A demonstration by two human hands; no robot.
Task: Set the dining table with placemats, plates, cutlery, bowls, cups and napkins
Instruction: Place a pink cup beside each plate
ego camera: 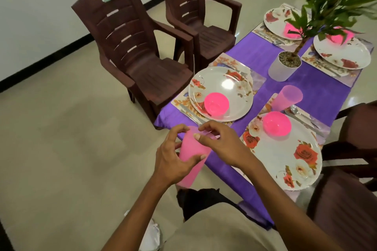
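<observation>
My left hand (173,159) grips a stack of pink cups (190,161) near the table's near-left corner. My right hand (220,140) pinches the rim of the top cup. One pink cup (286,99) stands on the purple tablecloth (261,55) beside the near-right setting. Each of the two near floral plates (234,79) (285,159) lies on a placemat (230,61) and carries a pink bowl (216,104) (276,123). A spoon (297,113) lies right of the near-right plate. Two more plates (273,20) (344,55) with pink bowls sit at the far end.
A white pot with a green plant (284,67) stands mid-table, its leaves hanging over the far plates. Two brown plastic chairs (132,51) (195,6) stand left of the table. Another brown chair (346,199) is at the right, close to my arm.
</observation>
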